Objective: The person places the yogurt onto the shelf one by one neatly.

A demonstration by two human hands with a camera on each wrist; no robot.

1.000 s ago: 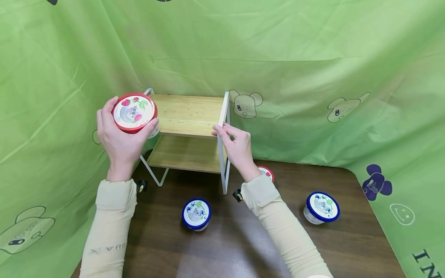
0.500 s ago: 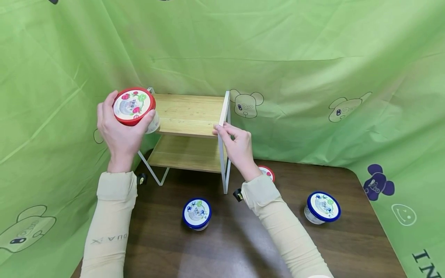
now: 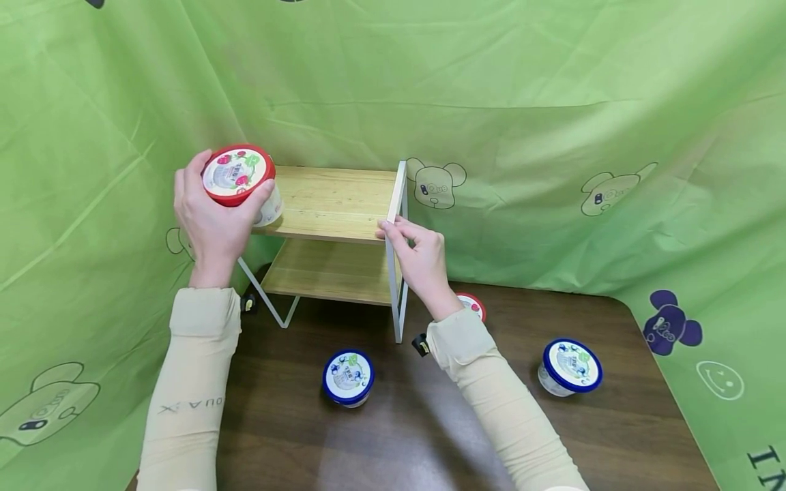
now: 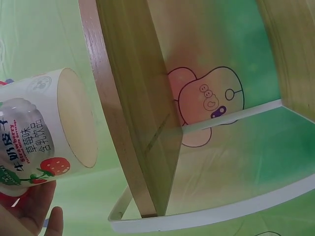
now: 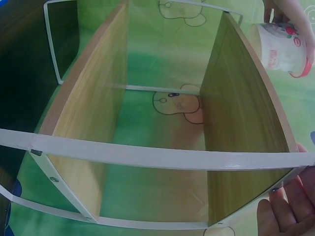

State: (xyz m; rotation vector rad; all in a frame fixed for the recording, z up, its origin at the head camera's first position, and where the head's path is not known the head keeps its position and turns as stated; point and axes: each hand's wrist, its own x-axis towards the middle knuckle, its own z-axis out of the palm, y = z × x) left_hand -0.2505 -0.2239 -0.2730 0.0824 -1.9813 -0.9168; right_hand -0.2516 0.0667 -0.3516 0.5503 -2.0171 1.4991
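Note:
My left hand [image 3: 211,215] grips a paper tub with a red lid [image 3: 239,175] and strawberry print, at the left end of a two-tier wooden shelf [image 3: 334,198]. In the left wrist view a gap shows between the base of this tub [image 4: 34,128] and the upper board [image 4: 123,108]. Fingers of my right hand [image 3: 420,256] pinch the white metal frame [image 3: 393,269] at the upper board's front right corner. In the right wrist view that hand [image 5: 290,206] is partly cut off at the edge, and the lifted tub [image 5: 280,46] shows beyond the boards.
A blue-lidded tub [image 3: 348,377] stands on the dark wooden table [image 3: 393,436] before the shelf, another blue-lidded tub [image 3: 570,367] at the right. A second red-lidded tub [image 3: 473,307] is partly hidden behind my right forearm. Green printed cloth [image 3: 522,136] hangs behind and beside the table.
My left hand has moved up and slightly forward with the red-lidded tub, farther over the shelf's left end. The right hand has kept its place on the frame.

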